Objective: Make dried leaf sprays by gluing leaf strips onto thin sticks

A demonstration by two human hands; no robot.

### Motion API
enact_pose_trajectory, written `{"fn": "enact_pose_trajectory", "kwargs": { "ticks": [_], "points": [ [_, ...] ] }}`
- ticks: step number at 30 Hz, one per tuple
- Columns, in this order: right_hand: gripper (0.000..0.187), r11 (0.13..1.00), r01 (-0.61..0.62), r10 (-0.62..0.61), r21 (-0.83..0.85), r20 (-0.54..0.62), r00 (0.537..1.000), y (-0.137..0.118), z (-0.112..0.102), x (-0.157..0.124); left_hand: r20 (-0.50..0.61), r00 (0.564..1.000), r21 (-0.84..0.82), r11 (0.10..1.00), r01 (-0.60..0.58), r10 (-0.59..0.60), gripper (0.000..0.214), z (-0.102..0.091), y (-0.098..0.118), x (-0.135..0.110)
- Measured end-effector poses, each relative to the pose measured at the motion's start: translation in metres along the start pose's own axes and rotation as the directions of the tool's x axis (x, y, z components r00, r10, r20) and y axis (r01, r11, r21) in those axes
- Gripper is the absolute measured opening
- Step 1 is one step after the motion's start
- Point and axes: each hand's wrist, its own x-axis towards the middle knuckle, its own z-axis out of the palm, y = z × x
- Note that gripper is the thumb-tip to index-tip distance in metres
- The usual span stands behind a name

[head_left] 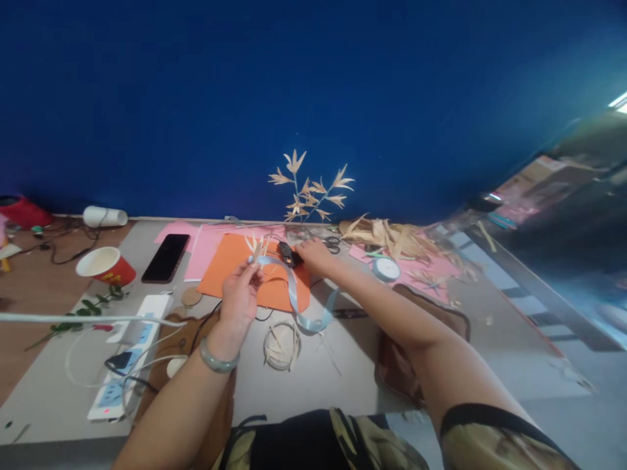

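My left hand (241,287) pinches a small pale flower (255,247) that looks made of dried husk. A light blue ribbon (292,287) runs from these fingers and loops down over the table. My right hand (315,253) reaches forward, its fingers curled at the right end of a small black blocky tool (288,253), whose kind I cannot make out. Both hands are above or beside an orange sheet (223,264). Scissors (332,244) lie just right of my right hand. Behind stands a branch of husk flowers (308,189).
A ribbon roll (386,269) and dried husks (386,236) lie at right. A round container (283,346) sits in front. On the left are a phone (166,258), a red paper cup (108,264), a power strip (130,359) and cables. A blue wall (196,117) rises behind.
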Motion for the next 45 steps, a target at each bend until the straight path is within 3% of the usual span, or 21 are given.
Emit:
{"fn": "enact_pose_trajectory", "kwargs": {
  "ticks": [5,8,11,14,17,21,25,38,45],
  "points": [
    [0.025,0.997,-0.014,0.017,0.081,-0.045,0.999,0.007,-0.006,-0.008,0.021,1.0,-0.029,0.999,0.016,-0.015,0.02,-0.001,-0.001,0.001],
    [0.029,0.977,-0.103,0.125,0.185,-0.112,0.986,0.014,-0.01,-0.021,0.028,1.0,-0.028,1.0,0.012,-0.011,0.017,-0.001,-0.001,0.001],
    [0.033,0.866,-0.134,0.31,0.482,-0.306,0.9,0.018,-0.017,-0.037,0.039,0.999,-0.013,1.0,0.018,-0.018,0.018,0.0,-0.001,0.0],
    [0.029,0.714,0.016,0.395,0.7,-0.422,0.816,0.009,-0.032,-0.056,0.046,0.999,0.019,0.999,0.029,-0.029,0.02,0.0,-0.003,-0.002],
    [0.02,0.628,0.036,0.373,0.778,-0.341,0.863,-0.015,-0.052,-0.078,0.059,0.998,0.059,0.998,0.01,-0.013,0.02,0.0,-0.005,-0.004],
    [0.015,0.718,0.119,0.129,0.686,-0.3,0.945,-0.049,-0.069,-0.097,0.078,0.997,0.088,0.995,-0.036,0.029,0.02,-0.001,-0.008,-0.005],
    [0.02,0.738,0.166,-0.022,0.653,-0.223,0.975,-0.063,-0.066,-0.097,0.092,0.994,0.106,0.992,-0.076,0.066,0.021,-0.001,-0.01,-0.004],
    [0.008,0.745,0.142,0.02,0.651,-0.235,0.972,-0.066,-0.068,-0.086,0.102,0.991,0.098,0.991,-0.092,0.082,0.025,0.001,-0.01,-0.005],
    [0.015,0.75,0.153,0.018,0.643,-0.252,0.968,-0.066,-0.066,-0.084,0.107,0.99,0.095,0.99,-0.102,0.092,0.024,0.001,-0.009,-0.005]
  ]
}}
